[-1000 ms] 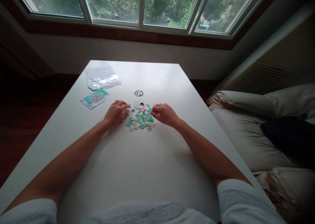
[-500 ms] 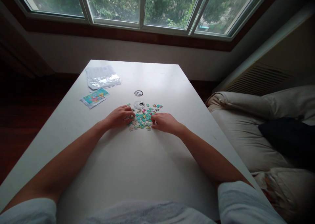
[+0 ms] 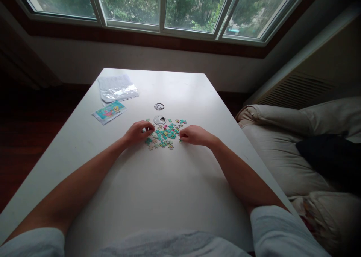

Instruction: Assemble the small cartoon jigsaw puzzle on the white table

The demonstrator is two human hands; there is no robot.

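Observation:
Small jigsaw puzzle pieces, mostly turquoise with some pale, yellow and pink ones, lie in a loose pile on the white table. At the pile's left side is my left hand, thumb and forefinger pinched together with a gap behind the tips. What it pinches is too small to make out. My right hand rests at the right side, its fingers curled closed. A puzzle piece shows at its fingertips, partly covered by them.
Behind the pile are two round inserts in the tabletop, a metal-rimmed one and a farther one. Back left lie a picture card and a clear plastic bag with papers. A cushioned sofa stands on the right.
My right hand went from the pile's upper right down toward me, then drew outward to the right. My left hand shifted slightly inward and its fingertips came together.

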